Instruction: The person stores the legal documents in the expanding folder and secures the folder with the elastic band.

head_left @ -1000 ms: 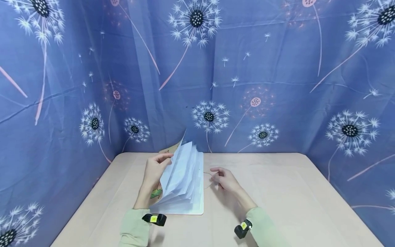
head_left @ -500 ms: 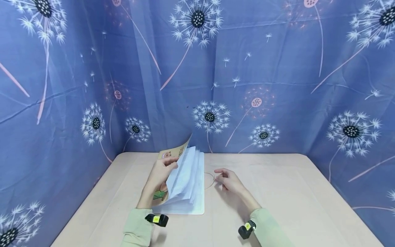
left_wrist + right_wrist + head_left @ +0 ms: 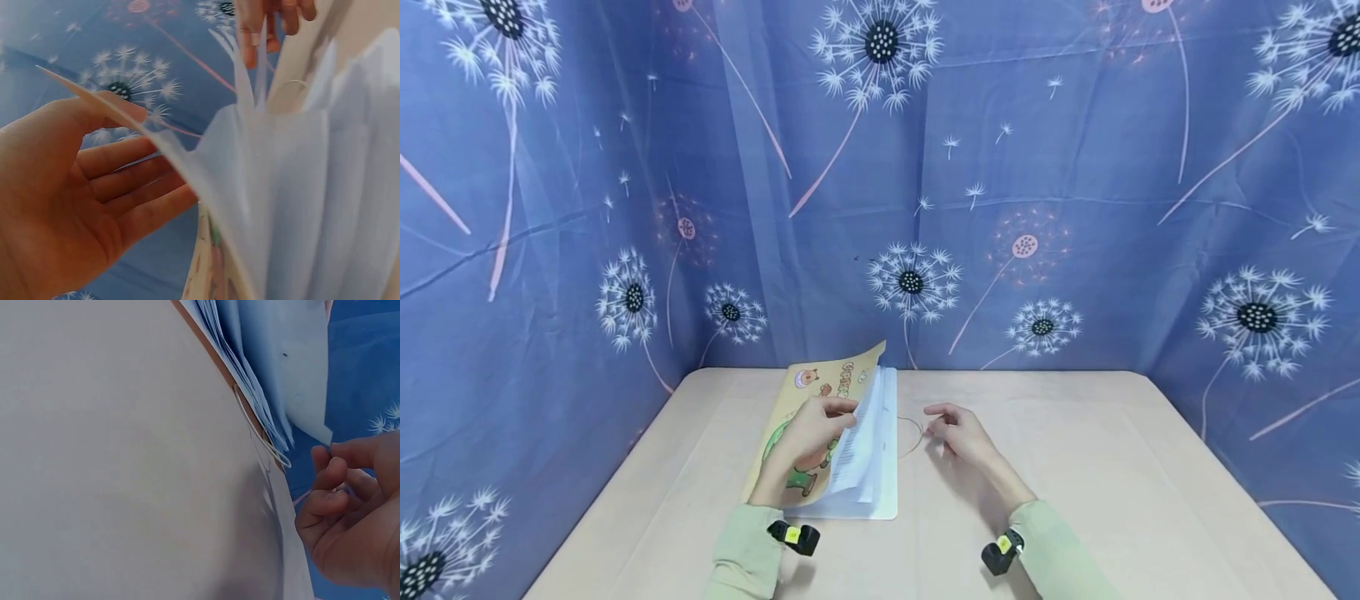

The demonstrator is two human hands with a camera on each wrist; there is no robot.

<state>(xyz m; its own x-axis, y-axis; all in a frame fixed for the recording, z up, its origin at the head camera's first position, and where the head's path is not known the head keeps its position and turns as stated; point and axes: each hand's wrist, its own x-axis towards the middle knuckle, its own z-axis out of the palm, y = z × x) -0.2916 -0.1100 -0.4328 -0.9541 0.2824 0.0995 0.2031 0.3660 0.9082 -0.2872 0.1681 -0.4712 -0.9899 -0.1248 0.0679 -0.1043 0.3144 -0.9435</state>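
Observation:
A notebook (image 3: pixel 811 400) with a tan cover and cartoon animal drawings lies on the table. Its front cover stands partly raised over white pages (image 3: pixel 287 187), which fan out. My left hand (image 3: pixel 812 433) pinches the cover's free edge between thumb and fingers, as the left wrist view shows. A thin elastic band (image 3: pixel 917 429) loops out from the notebook's right side. My right hand (image 3: pixel 964 437) hovers just right of that loop, its fingers loosely curled. In the right wrist view, a gap separates the fingertips from the elastic band (image 3: pixel 275 456).
The pale table (image 3: pixel 1075 467) extends to both sides of the notebook. A blue dandelion-print curtain (image 3: pixel 820 275) hangs close behind its far edge and along the sides. Each sleeve carries a black wrist camera (image 3: pixel 795 536).
My left hand has moved right, bringing the cover over the pages, so more of its drawings show. My right hand has shifted slightly right, and the elastic loop lies rounder.

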